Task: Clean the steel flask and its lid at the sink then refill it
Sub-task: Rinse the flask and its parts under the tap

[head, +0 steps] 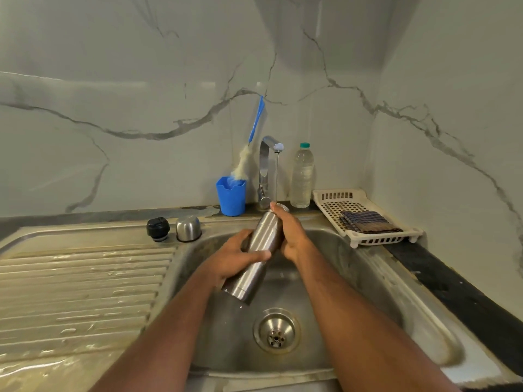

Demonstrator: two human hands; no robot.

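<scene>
The steel flask (259, 250) tilts over the sink basin (353, 278), its open mouth up under a thin stream from the tap (267, 162). My left hand (236, 257) grips the flask's lower body. My right hand (291, 230) grips its upper part near the mouth. The black inner stopper (158, 228) and the steel cup lid (188, 228) stand side by side on the sink's back rim, left of the basin.
A blue cup (231, 196) holding a blue-handled bottle brush (250, 145) stands left of the tap. A plastic water bottle (302, 176) stands to the right. A white basket (365, 219) with a folded cloth (368, 221) sits at the right. The ribbed drainboard (79, 292) is wet.
</scene>
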